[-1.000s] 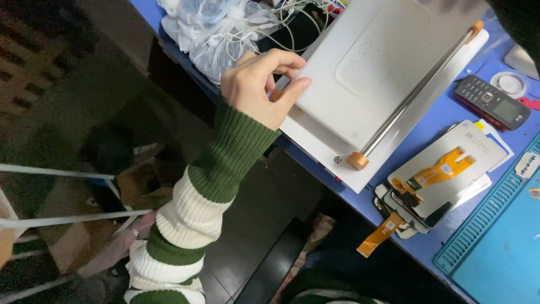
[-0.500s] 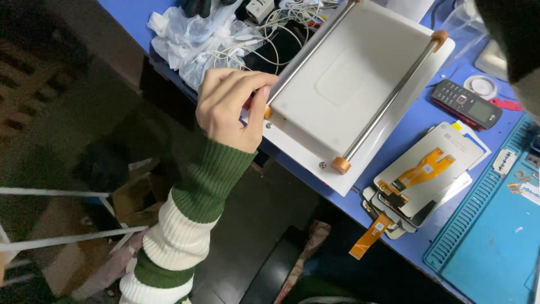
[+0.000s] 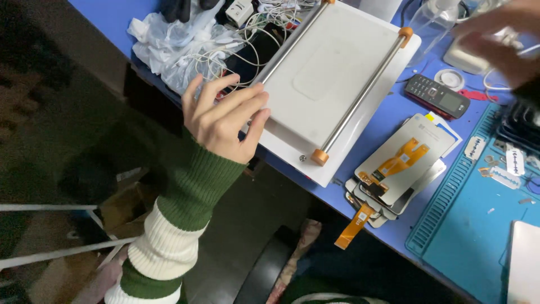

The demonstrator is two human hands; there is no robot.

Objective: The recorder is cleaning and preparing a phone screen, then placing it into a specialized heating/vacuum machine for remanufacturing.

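Right now, from the head camera, the left hand (image 3: 225, 121) lies spread and relaxed, fingers apart, with its fingertips (image 3: 256, 107) resting on the near left edge of a white flat machine (image 3: 332, 84) that sits on the blue table (image 3: 388, 126). It grips nothing; the palm hangs off the table edge, and the sleeve is striped green and white. The machine carries two metal rods (image 3: 363, 93) with orange end caps running along its long sides, one on each side of the pale plate.

Up in the top right corner the right hand (image 3: 498, 39) is a blur (too smeared to say whether it is open or closed), hovering above a white object by the table's far edge.

Just beyond the left hand is a heap of crumpled clear plastic (image 3: 169, 42) tangled with white cables (image 3: 242, 48). Right of the machine lie a small dark keypad phone (image 3: 437, 95) and a stack of phone screens (image 3: 402, 163) with orange ribbon cables, one ribbon hanging over the table edge. Further right is a teal work mat (image 3: 478, 225) with small blades on it.
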